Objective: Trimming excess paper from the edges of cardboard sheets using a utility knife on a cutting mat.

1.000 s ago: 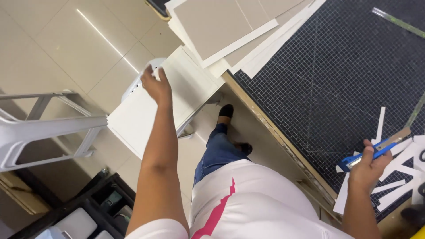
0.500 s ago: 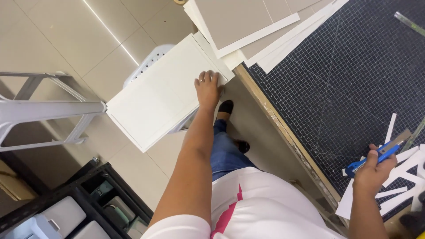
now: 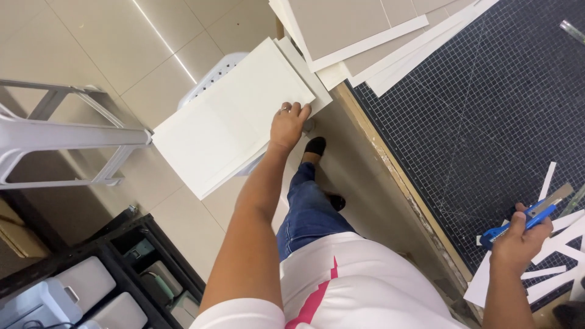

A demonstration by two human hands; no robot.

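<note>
My left hand [image 3: 289, 123] reaches down and grips the near corner of a stack of white boards [image 3: 231, 116] that lies on a white plastic stool [image 3: 210, 78] beside the table. My right hand [image 3: 518, 240] rests on the black grid cutting mat [image 3: 487, 103] and is closed around a blue utility knife [image 3: 529, 216] with its blade out. White paper strips [image 3: 563, 244] lie scattered around that hand.
Large grey and white boards [image 3: 347, 30] overhang the table's far-left corner. The wooden table edge [image 3: 396, 176] runs diagonally. A grey plastic stool [image 3: 55, 134] stands at left on the tiled floor. A black shelf with white containers [image 3: 91, 280] sits at lower left. My legs and shoes are below.
My left hand has shifted from the far edge of the white boards to their near corner. The right hand with the knife has stayed on the mat.
</note>
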